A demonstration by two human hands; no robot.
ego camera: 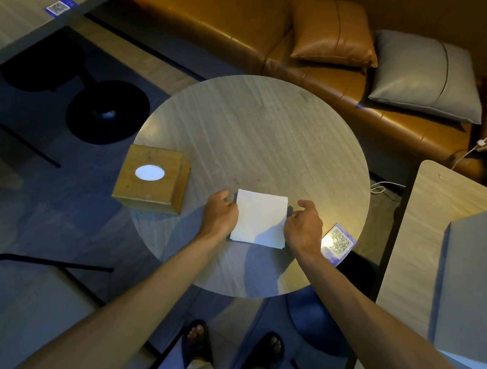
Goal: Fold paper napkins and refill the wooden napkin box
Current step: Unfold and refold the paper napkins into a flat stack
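A round wooden table [258,128] stands before a tan leather bench with two cushions. A white napkin stack [260,218] lies flat near the table's front edge, squared and apparently folded. The left hand [220,212] touches its left edge and the right hand [304,226] its right edge; fingers curl against the sides, but whether either hand actually pinches the paper cannot be determined. The wooden box [150,182] sits just left of the left hand, at the table's rim, lid on; white shows through its oval opening. Judged status: folding appears complete for this stack; loading into the box remains. A QR sticker [338,242] lies beside the right hand; no text is legible.
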